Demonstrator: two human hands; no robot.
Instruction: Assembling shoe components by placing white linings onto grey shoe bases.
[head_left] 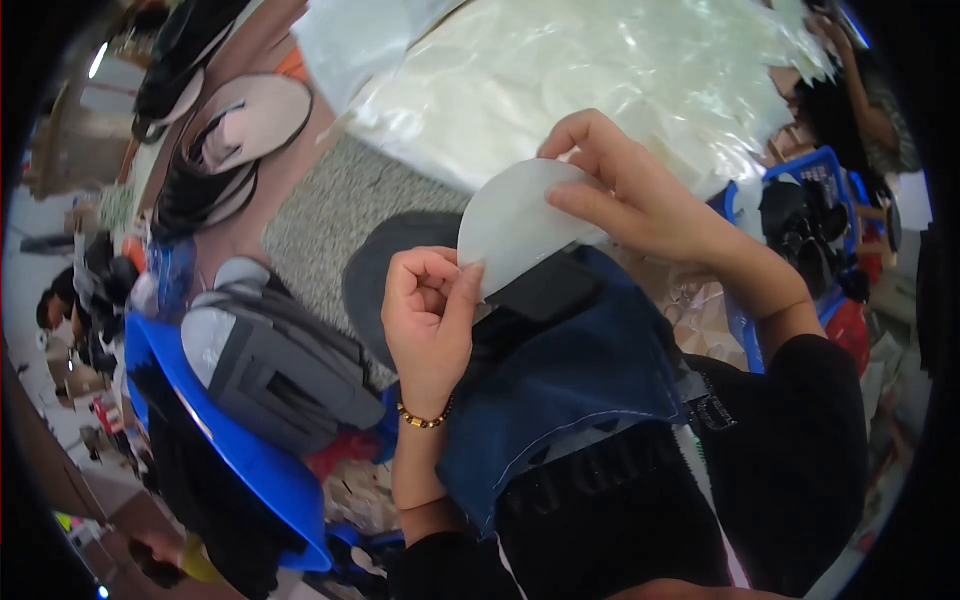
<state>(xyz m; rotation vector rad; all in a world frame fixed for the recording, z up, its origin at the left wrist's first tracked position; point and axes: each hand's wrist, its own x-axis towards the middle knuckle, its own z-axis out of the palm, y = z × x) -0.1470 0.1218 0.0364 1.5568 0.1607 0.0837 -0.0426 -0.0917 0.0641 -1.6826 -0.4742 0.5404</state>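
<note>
A thin white piece with a rounded edge (515,222) is held up between my two hands over my lap. My left hand (428,315) pinches its lower left edge between thumb and fingers. My right hand (630,195) grips the upper right side, thumb on the near face and fingers behind. Just below the white piece is a black flat part (548,288); whether the two are joined I cannot tell. Under it a dark blue cloth (590,375) covers my lap. Behind my left hand a dark grey rounded piece (375,275) lies on a speckled grey surface (325,215).
Left of me, stacked grey pieces with white rounded ends (275,375) rest at a blue basin (235,455). Pale, shiny sheeting (590,75) spreads across the far side. Black sandal-like footwear (225,150) lies far left. A blue crate (825,215) holding black items stands right.
</note>
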